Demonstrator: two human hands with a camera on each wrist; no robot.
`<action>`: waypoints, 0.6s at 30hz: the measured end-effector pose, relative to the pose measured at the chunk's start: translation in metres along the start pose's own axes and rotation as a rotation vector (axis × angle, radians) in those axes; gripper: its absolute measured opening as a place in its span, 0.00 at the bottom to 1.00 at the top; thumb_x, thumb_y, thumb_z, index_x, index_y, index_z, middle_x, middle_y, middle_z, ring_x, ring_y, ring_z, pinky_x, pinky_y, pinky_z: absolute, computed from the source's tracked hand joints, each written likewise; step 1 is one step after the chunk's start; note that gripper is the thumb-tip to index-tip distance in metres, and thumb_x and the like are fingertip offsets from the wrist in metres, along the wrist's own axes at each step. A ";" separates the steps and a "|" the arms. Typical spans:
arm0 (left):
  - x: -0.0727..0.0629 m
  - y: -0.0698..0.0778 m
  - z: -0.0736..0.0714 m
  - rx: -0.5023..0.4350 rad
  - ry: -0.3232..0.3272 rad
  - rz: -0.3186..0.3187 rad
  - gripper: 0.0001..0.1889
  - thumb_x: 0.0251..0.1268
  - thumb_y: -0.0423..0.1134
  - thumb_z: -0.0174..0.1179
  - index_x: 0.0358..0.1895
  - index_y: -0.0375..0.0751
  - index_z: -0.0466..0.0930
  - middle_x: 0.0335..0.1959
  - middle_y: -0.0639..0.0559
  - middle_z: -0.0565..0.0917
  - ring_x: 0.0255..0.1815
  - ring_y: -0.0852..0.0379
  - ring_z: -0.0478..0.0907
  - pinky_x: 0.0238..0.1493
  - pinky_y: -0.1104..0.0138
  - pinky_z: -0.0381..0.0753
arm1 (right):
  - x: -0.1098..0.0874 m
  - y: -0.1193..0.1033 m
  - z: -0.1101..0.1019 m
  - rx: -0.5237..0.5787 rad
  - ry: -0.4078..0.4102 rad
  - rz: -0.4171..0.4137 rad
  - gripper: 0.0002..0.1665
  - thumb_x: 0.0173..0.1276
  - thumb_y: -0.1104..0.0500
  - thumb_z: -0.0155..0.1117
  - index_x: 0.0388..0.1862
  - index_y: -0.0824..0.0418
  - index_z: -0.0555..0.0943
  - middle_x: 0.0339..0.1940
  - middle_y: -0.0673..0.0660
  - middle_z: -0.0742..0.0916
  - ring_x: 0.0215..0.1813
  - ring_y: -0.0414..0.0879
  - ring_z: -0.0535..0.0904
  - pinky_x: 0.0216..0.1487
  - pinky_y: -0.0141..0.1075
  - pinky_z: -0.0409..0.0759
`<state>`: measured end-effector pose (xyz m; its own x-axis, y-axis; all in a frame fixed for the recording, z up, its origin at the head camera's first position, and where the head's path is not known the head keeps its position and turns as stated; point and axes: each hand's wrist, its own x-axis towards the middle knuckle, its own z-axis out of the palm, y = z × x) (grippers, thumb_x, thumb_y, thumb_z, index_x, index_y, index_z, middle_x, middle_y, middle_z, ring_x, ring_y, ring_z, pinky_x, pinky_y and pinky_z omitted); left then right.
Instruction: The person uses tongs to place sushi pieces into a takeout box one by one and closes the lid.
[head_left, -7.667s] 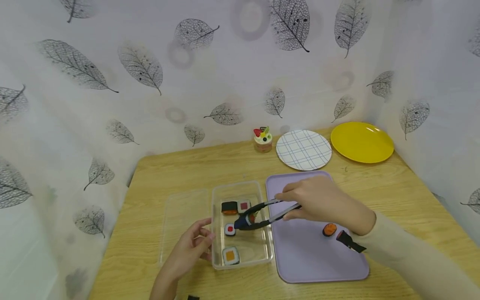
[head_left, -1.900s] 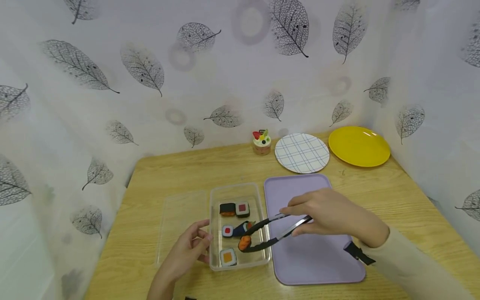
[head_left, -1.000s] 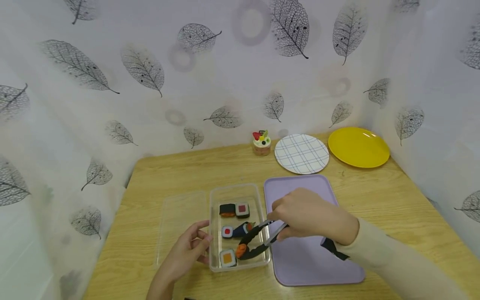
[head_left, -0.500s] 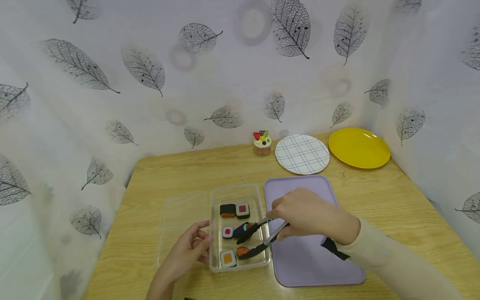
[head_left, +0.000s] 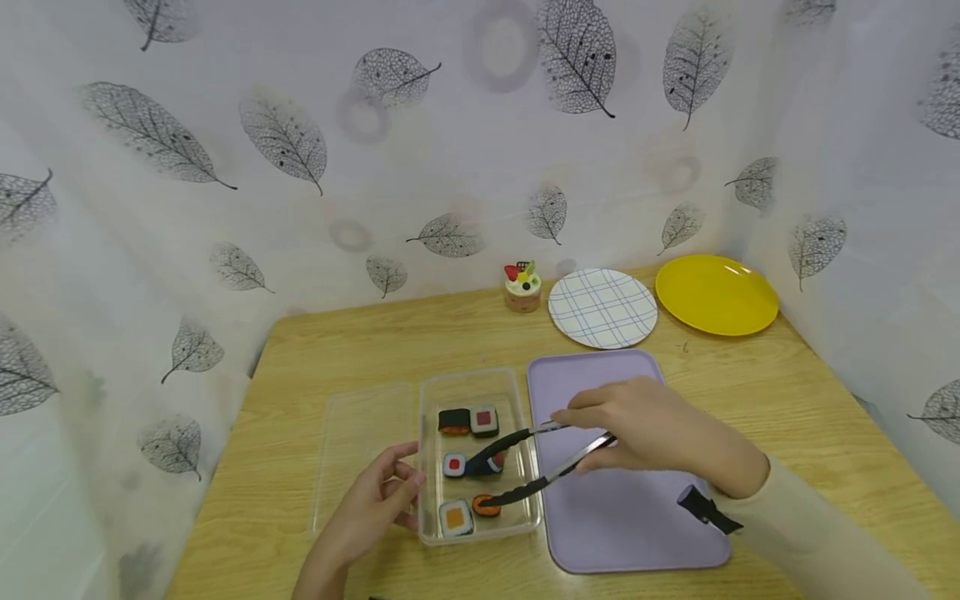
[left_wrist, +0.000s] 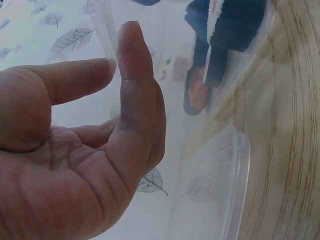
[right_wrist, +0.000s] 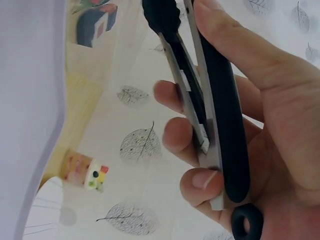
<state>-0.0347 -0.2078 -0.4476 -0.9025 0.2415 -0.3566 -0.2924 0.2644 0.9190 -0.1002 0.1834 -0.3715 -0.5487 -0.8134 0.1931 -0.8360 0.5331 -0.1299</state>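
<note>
The right hand (head_left: 637, 427) grips steel tongs (head_left: 525, 492) with black ends, their tips spread well apart: one lies over the round orange-topped sushi (head_left: 487, 512), the other across the dark cone roll (head_left: 491, 467). Both pieces sit inside the clear plastic box (head_left: 487, 534), where the left hand (head_left: 378, 500), fingers loosely bent, touches the wall. Just beside it I see a smooth lilac tray (head_left: 622, 521), then a glossy yellow plate (head_left: 716, 294) farther back on the wood-grained table (head_left: 352, 346).
</note>
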 end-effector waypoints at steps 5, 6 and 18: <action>0.000 0.000 0.000 -0.007 0.001 -0.002 0.33 0.80 0.41 0.60 0.80 0.35 0.59 0.53 0.34 0.76 0.43 0.51 0.84 0.39 0.60 0.95 | -0.021 0.007 0.003 0.013 0.073 0.087 0.37 0.63 0.31 0.74 0.65 0.47 0.85 0.56 0.50 0.92 0.51 0.46 0.90 0.47 0.43 0.93; 0.000 -0.001 0.001 -0.007 0.001 -0.001 0.33 0.80 0.41 0.60 0.80 0.35 0.59 0.53 0.34 0.76 0.43 0.51 0.84 0.39 0.60 0.95 | -0.027 0.008 0.005 0.016 0.091 0.113 0.38 0.62 0.31 0.75 0.66 0.48 0.85 0.57 0.49 0.91 0.50 0.45 0.90 0.46 0.41 0.93; 0.000 -0.001 0.000 0.005 -0.001 0.002 0.33 0.80 0.41 0.60 0.80 0.35 0.59 0.53 0.32 0.76 0.42 0.53 0.83 0.39 0.60 0.95 | -0.097 0.029 0.018 -0.015 0.275 0.501 0.48 0.50 0.38 0.86 0.69 0.52 0.81 0.39 0.43 0.82 0.26 0.26 0.62 0.21 0.23 0.62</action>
<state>-0.0346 -0.2081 -0.4491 -0.9029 0.2425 -0.3548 -0.2890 0.2683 0.9190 -0.0717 0.2737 -0.4113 -0.8567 -0.3712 0.3582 -0.4726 0.8430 -0.2570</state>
